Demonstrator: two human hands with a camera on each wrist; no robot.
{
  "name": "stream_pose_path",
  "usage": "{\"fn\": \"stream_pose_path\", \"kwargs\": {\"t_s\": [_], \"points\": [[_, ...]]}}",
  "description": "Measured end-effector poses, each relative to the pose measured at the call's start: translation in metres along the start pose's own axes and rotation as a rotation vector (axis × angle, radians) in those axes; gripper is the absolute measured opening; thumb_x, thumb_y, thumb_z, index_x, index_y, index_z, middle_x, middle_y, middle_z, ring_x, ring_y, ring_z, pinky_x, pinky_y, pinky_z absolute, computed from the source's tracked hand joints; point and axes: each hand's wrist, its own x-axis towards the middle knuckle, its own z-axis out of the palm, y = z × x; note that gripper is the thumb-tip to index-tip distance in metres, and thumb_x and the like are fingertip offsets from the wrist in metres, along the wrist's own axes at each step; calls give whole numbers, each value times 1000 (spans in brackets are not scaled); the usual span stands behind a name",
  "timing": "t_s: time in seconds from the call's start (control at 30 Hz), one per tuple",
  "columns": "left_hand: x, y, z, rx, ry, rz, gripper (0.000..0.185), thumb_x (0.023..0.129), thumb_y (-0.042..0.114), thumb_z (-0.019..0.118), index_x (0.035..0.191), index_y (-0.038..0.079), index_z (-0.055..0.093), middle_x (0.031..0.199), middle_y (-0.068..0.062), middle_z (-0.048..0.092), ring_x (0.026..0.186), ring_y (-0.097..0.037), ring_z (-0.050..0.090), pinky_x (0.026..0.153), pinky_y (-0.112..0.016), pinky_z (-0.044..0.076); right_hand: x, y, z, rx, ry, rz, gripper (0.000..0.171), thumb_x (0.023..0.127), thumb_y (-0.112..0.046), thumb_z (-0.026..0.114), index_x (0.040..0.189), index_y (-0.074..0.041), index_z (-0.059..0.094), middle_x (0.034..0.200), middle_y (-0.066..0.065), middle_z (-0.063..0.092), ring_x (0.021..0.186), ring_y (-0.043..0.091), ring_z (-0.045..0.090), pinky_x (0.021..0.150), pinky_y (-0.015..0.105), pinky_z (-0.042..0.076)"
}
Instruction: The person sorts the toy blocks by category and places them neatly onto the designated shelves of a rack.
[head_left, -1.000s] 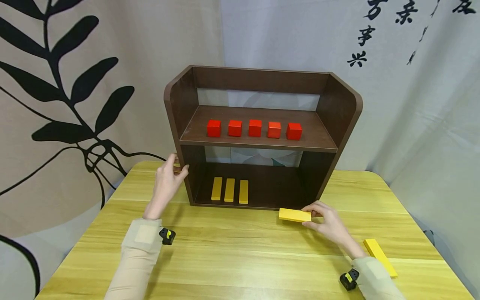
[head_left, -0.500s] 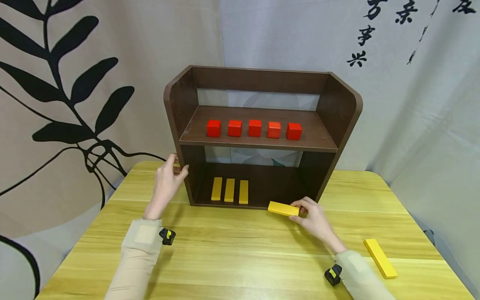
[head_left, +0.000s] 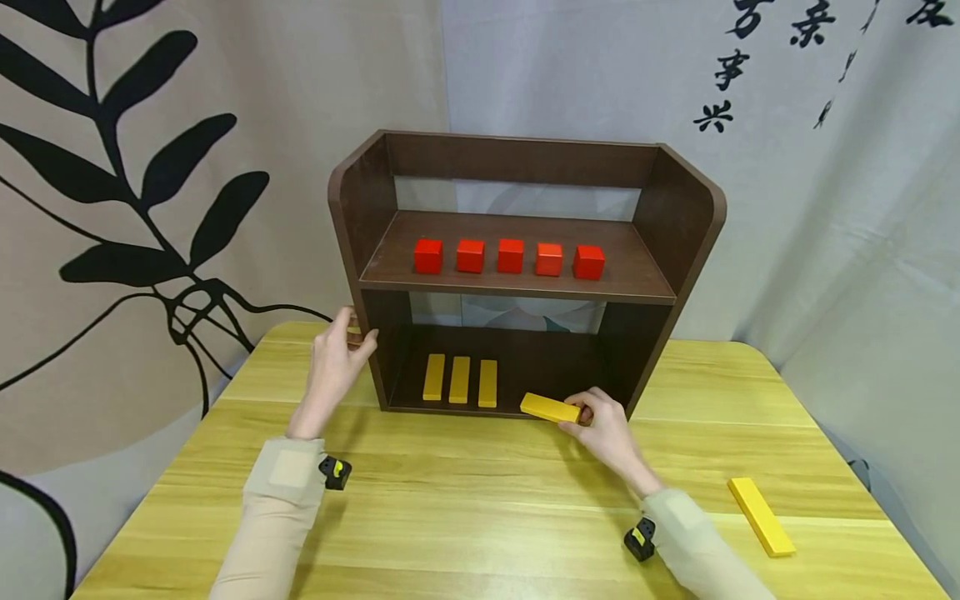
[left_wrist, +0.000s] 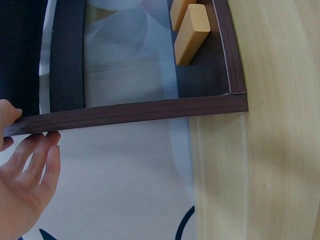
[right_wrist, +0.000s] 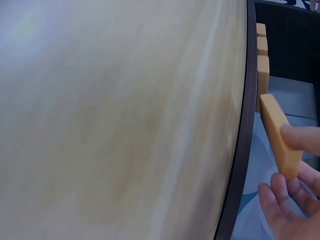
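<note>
Head-only: 5 red cubes

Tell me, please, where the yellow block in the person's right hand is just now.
In the head view, the yellow block is pinched by the right hand at the shelf's lower front edge, right of three shelved yellow blocks.

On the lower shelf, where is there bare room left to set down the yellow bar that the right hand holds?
The lower shelf is bare from the third of the three yellow bars to the right wall. The held yellow bar, pinched by the right hand, hangs at that patch's front edge. The left part is crowded; the left hand touches the left wall.
</note>
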Motion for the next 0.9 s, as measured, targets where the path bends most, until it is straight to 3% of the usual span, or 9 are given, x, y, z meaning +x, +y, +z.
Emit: {"fn": "stream_pose_path", "kwargs": {"t_s": [0.47,0.9], "points": [[1,-1,0,6,10,18,26,85,7,66,105,-3,53,94,-24,67,75,-38,70,61,-47,59,10,-23,21,-39,-30,105,27,72,-13,81,95,-3,69,84,9,59,66,13,54,58,20,46],[1,0,0,2,3,3,26,85,8,66,105,-3,54,93,-24,68,75,-38,70,61,-47,59,13,-33,28,0,-79,225,28,74,-12,79,100,-4,69,89,12,61,70,15,57,60,24,48]]}}
